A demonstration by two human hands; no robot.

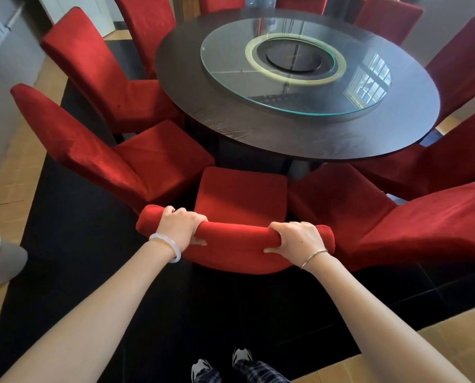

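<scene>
The left hand [179,226] and right hand [299,239] wrap their fingers round the top of the near red chair [241,193], mid-positioning; next likely an even push toward the desk [258,136]

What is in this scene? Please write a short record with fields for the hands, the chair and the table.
table: round dark table with a glass turntable
chair: red-covered chair, seat toward the table
left: left hand grips the top of its back
right: right hand grips the same top edge
around: more red chairs on both sides
</scene>
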